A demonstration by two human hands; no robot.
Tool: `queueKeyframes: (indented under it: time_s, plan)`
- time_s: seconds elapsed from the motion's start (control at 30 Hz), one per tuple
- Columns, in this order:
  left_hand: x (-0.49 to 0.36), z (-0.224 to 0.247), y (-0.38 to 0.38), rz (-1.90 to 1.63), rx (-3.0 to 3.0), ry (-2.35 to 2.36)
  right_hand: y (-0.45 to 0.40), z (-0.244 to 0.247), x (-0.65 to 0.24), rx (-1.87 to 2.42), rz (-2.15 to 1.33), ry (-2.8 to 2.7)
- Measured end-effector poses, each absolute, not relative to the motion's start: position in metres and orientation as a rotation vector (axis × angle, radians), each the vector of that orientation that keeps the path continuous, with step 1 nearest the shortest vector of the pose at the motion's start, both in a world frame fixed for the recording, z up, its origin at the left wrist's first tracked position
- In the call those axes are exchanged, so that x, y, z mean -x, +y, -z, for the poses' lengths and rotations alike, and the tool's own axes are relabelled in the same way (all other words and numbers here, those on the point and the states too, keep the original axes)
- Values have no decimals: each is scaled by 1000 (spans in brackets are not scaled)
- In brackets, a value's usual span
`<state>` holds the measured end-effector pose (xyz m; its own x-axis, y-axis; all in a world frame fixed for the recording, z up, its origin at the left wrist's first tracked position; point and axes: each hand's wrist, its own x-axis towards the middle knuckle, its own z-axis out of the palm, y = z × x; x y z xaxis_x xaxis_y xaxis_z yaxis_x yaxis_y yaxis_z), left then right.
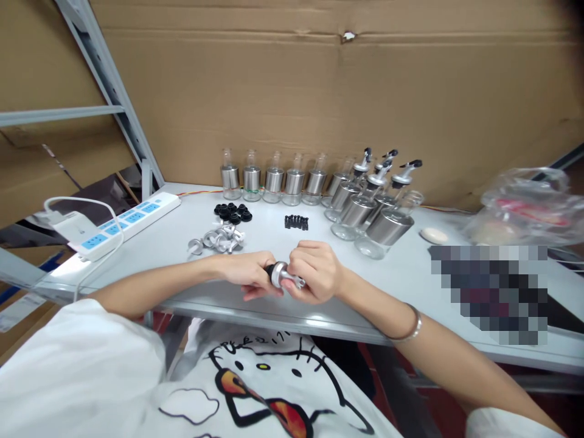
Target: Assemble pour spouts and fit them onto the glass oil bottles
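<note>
A silver pourer spout point(279, 275) with a black stopper end is held over the table's front edge. My left hand point(249, 272) is closed around the black end. My right hand point(316, 271) grips the silver, forked end, fingers curled over it. Beyond my left hand lies a pile of silver pourer spouts point(223, 238). Behind that pile is a cluster of black stoppers point(232, 213). Short rows of small black parts point(296, 222) sit farther back, beyond my hands.
Several glass bottles with steel sleeves point(274, 181) stand along the cardboard wall. Bottles with pourers fitted point(390, 226) are at the right. A white power strip point(132, 220) lies left. At the right are a pale oval object point(433, 235) and a plastic bag point(524, 210).
</note>
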<state>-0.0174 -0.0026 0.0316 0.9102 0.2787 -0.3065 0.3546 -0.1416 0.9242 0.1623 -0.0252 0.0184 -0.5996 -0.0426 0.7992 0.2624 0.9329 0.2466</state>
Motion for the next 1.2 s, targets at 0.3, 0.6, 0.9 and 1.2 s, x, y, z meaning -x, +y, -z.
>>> queueKeyframes:
  time_s: [0.3, 0.6, 0.9, 1.2]
  plan:
    - [18, -23, 9, -447, -1466, 430, -5, -21, -184, 475, 422, -2214]
    - [10, -20, 5, -717, -1497, 675, -2, -20, -183, 561, 750, -2251]
    - [28, -36, 19, -844, -2390, 726, -15, -18, -170, 913, -455, -1948]
    - [38, -39, 38, -1339, -3342, 250, -20, -28, -158, 882, -1455, -1381]
